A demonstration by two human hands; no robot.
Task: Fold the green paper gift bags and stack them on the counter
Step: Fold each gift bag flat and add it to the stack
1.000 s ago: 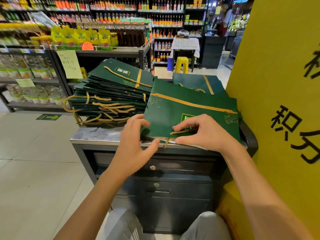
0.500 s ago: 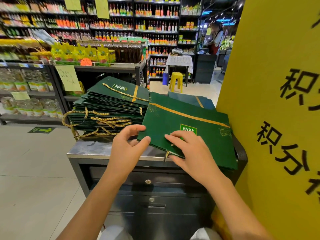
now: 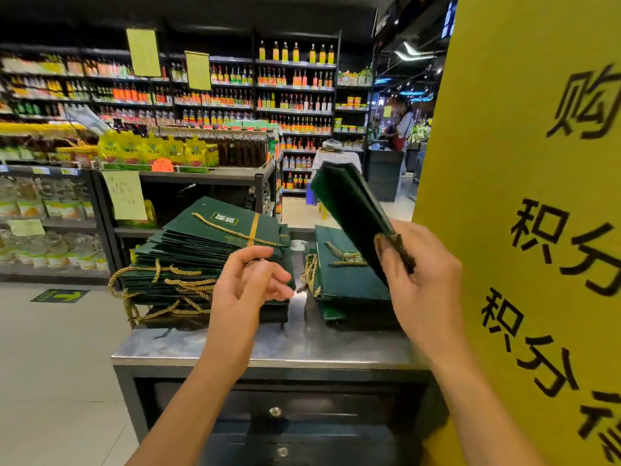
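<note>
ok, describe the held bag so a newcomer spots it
Beside the big yellow sign stands a steel counter holding a left pile and a right pile of green bags. Above the right pile, the right hand grips one bag: the only one lifted, tilted edge-on.

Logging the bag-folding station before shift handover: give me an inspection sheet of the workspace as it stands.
Surface: steel counter, carrying both stacks.
Job's things: tall left stack of green bags; lower right stack; one raised bag tilted above it.
Clutter: small pale object between the stacks, unidentifiable.
Hands: right hand grips the raised bag; left hand open, holding nothing.
Cables: nothing seen.
Surroundings: yellow sign at right; bottle shelves behind.
</note>
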